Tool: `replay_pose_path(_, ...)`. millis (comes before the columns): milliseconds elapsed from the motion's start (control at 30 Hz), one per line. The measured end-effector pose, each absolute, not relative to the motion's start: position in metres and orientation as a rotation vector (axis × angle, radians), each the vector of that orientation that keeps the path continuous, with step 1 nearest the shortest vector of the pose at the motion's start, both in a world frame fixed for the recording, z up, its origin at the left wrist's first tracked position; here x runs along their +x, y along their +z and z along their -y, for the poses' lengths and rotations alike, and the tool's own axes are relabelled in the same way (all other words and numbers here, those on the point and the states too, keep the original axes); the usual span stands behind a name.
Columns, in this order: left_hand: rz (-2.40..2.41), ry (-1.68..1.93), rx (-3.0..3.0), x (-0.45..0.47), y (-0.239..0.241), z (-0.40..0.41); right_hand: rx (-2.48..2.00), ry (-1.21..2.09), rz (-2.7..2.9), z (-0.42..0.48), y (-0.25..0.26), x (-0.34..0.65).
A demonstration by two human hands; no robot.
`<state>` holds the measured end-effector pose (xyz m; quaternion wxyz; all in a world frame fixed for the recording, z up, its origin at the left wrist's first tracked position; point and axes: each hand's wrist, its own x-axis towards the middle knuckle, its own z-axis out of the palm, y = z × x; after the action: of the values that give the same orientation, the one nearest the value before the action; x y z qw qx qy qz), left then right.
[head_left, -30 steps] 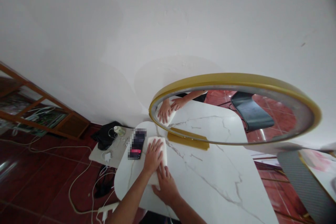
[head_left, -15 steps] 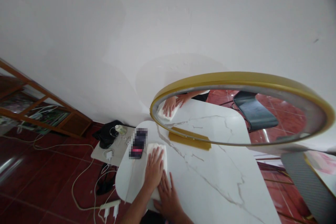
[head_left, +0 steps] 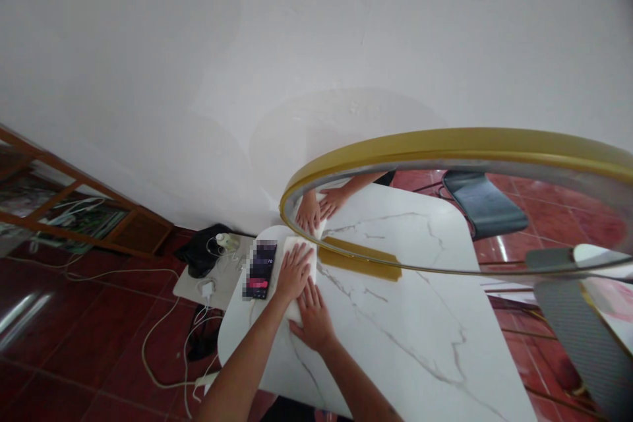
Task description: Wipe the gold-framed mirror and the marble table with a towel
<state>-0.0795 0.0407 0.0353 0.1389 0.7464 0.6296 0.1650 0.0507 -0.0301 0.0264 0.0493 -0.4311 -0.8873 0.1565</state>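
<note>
Both my hands press flat on a white folded cloth [head_left: 293,311] on the marble-patterned table [head_left: 395,356]. My left hand [head_left: 295,271] lies over the cloth's far part with its fingers stretched forward. Just behind it and to the right, my right hand [head_left: 315,322] rests on the near part, fingers spread, its fingertips close to the left hand. Left of the cloth lies a phone [head_left: 260,270] with its screen lit. A gold-rimmed oval mirror [head_left: 455,142] on a gold base [head_left: 359,259] stands beyond my hands and reflects them.
To the left, a low side table [head_left: 190,288] carries a black bag [head_left: 200,252], a small bottle [head_left: 226,241] and white cables. A wooden shelf [head_left: 143,234] stands against the wall. At right is a grey ribbed surface [head_left: 568,326]. A cable runs across the red tiled floor.
Both hands and the cloth have slid forward across the table, toward the mirror's base and the wall. More of my forearms shows. The phone stays in place.
</note>
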Motion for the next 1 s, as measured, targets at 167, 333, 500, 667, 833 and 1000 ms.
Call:
replay_pose_path(167,-1.724,0.511,2.128,-0.090,0.030,-0.054,-1.285,0.470,2.678,0.020,0.031,0.053)
replay_pose_path(333,-1.653,0.550,2.142,-0.101,0.029,-0.052,-1.298,0.438,2.647,0.029,0.035,0.062)
replay_pose_path(500,-1.649,0.600,2.144,-0.099,0.034,-0.036,-1.250,0.429,2.695,0.047,0.034,0.078)
replay_pose_path(667,-1.711,0.609,2.138,-0.086,0.036,-0.012,-1.169,0.381,2.733,0.070,0.036,0.098)
replay_pose_path(833,-1.774,0.565,2.179,-0.071,0.035,0.025,-1.118,0.451,2.786,0.097,0.040,0.120)
replay_pose_path(1000,-1.880,0.567,2.175,-0.063,0.034,0.058,-1.088,0.565,2.843,0.117,0.039,0.132)
